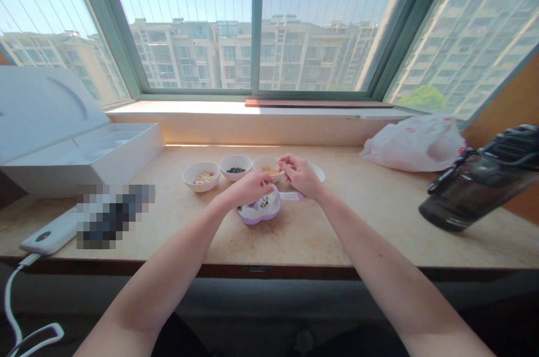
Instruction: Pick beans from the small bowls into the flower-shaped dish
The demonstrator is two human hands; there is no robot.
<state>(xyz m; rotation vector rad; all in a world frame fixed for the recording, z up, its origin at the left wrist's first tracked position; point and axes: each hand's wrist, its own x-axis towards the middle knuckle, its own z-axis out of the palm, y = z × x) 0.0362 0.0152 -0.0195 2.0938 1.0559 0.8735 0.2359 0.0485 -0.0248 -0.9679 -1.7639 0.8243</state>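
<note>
My left hand (248, 186) hovers over a small purple divided dish (257, 212) on the sill counter, fingers curled and pinched together above its compartments. My right hand (298, 174) is just right of it, fingers bent in a pinch near a white bowl of yellow grains (266, 166). What either pinch holds is too small to make out. Behind the hands stand a white bowl of pale pieces (201, 176) and a white bowl of black beans (236, 167). A white plate edge (318, 172) shows behind my right hand.
An open white box (80, 158) sits at the left. A white power bank (50, 232) with a cable lies near the front left edge. A white plastic bag (415, 143) and a dark water bottle (475, 186) lie at the right. Windows rise behind.
</note>
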